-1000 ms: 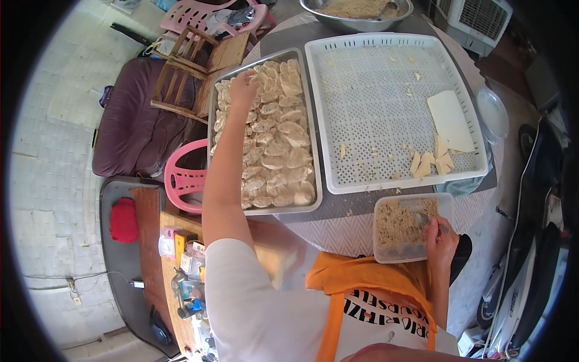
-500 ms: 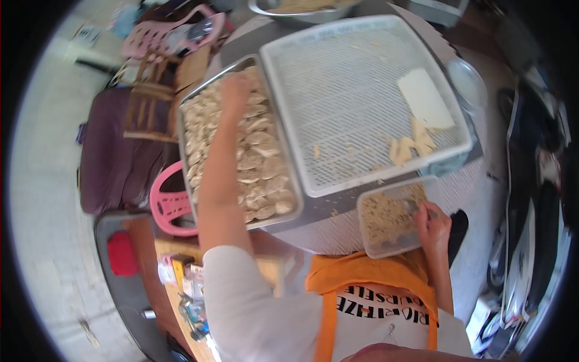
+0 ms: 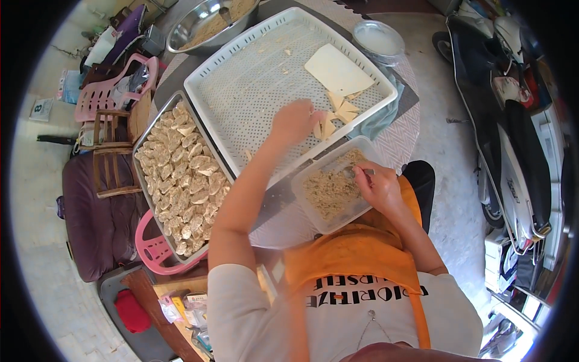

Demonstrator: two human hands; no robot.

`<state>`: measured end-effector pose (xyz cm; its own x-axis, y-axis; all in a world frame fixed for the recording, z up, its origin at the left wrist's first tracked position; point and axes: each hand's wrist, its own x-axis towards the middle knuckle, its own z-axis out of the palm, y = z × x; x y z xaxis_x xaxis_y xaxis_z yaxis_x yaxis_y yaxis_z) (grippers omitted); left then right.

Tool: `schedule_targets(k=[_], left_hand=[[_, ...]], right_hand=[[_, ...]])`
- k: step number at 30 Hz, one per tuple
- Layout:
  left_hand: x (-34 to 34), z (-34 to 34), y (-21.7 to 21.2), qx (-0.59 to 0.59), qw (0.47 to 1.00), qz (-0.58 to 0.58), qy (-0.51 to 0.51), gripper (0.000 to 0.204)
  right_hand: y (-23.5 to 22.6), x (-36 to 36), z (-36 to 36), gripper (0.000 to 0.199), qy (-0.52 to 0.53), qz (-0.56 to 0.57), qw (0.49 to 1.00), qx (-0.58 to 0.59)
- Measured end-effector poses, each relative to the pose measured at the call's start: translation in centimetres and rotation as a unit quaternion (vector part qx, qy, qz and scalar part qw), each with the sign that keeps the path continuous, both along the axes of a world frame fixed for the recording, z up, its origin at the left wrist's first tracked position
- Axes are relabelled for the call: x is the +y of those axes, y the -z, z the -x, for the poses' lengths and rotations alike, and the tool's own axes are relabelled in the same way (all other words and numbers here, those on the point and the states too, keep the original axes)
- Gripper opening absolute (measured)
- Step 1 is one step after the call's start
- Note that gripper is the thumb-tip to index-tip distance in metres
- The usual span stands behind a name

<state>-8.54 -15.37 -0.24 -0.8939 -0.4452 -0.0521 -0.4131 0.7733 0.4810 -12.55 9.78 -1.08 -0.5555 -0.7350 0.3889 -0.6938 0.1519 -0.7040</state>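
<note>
While the right hand (image 3: pixel 379 186) holds a spoon (image 3: pixel 348 174) in its curled fingers at the edge of the tub (image 3: pixel 307 215), the left hand (image 3: pixel 294 123) is out over the white tray (image 3: pixel 241 84), palm down. From where I stand, the cut dough pieces (image 3: pixel 344 113) lie in a loose cluster by the tray's near right side, just to the right of the left hand's fingertips. The closest piece is a narrow one, its long axis running roughly away from the person, and the fingertips are right at its left edge; whether they are pinched on it or merely beside it, I cannot tell. The left hand is plainly the nearer one: the right is nearer the person, beyond the tray wall, with the spoon over the crumbly filling (image 3: pixel 329 196). Farther back in the tray, behind the pieces, lies a pale dough sheet (image 3: pixel 338 69). To the left on the tabletop (image 3: pixel 271 226), just beside the white tray, a metal tray (image 3: pixel 141 178) carries rows of filled dumplings (image 3: pixel 181 175).
</note>
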Motion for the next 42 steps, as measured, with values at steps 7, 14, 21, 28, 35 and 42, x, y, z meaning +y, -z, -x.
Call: schedule_targets(k=[7,14,21,28,35,42], left_hand=[[-0.1,-1.3,3.2,0.018,0.998,-0.061,0.011,0.034],[2.8,-5.0,1.0,0.243,0.786,-0.543,-0.168,0.031],[9.5,-8.3,-3.9,0.27,0.767,-0.557,-0.167,0.034],[12.7,-9.0,-3.4,0.282,0.722,-0.621,-0.116,0.034],[12.9,-9.2,-2.3,0.272,0.756,-0.588,-0.094,0.04],[13.4,-9.1,-1.2,0.257,0.798,-0.538,-0.088,0.039]], right_hand=[[-0.6,0.4,-0.1,0.006,-0.003,0.024,1.0,0.02],[0.2,1.1,0.6,0.009,0.001,0.058,0.998,0.006],[-2.6,0.7,-0.8,0.01,-0.01,0.19,0.953,-0.237],[-5.1,1.2,-2.3,0.012,-0.086,0.2,0.976,-0.004],[-4.7,2.1,-3.0,0.016,-0.081,0.185,0.977,0.072],[-4.6,2.2,-3.4,0.015,-0.082,0.152,0.982,0.079]])
